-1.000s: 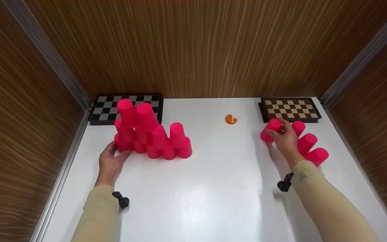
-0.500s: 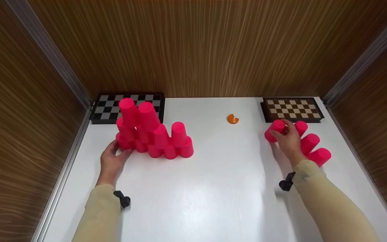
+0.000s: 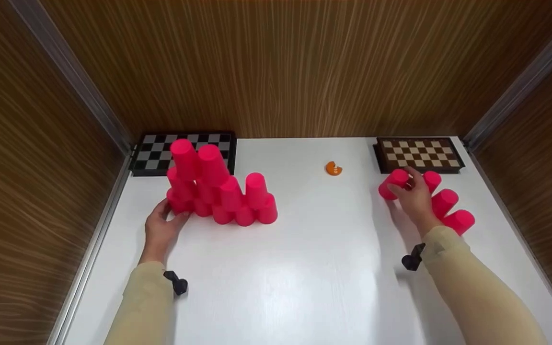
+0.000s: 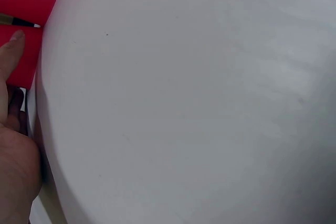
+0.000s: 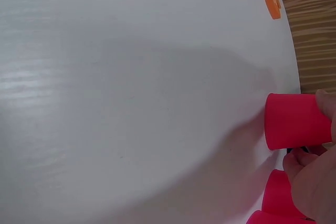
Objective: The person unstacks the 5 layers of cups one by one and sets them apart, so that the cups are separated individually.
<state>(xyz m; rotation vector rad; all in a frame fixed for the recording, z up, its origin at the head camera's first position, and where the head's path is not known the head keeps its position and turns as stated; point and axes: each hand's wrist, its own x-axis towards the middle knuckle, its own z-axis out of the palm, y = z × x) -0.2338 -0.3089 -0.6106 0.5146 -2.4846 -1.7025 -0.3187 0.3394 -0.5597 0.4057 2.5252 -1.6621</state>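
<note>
A tiered stack of upside-down pink cups [image 3: 231,194] stands on the left of the white table in the head view. My left hand [image 3: 161,232] grips the lowest cup [image 3: 178,203] at its left end, thumb in front and fingers partly hidden behind. The left wrist view shows the thumb [image 4: 10,53] against the pink wall. On the right, my right hand [image 3: 415,199] holds another pink cup [image 3: 391,186] upside down between thumb and fingers. Just right of this hand several more pink cups [image 3: 445,202] stand upside down in a slanting row, partly covered by it.
A black-and-grey checkered board [image 3: 151,155] lies behind the stack. Another, brown-and-cream board [image 3: 419,154] lies at the back right, behind the held cup. Between them sits a small orange piece [image 3: 332,169]. Wood-grain panels [image 3: 276,72] enclose the table at the back and sides.
The head view has shifted slightly. The right hand and its cup have edged a little to the right, while the left hand keeps its grip and the stack stands unchanged.
</note>
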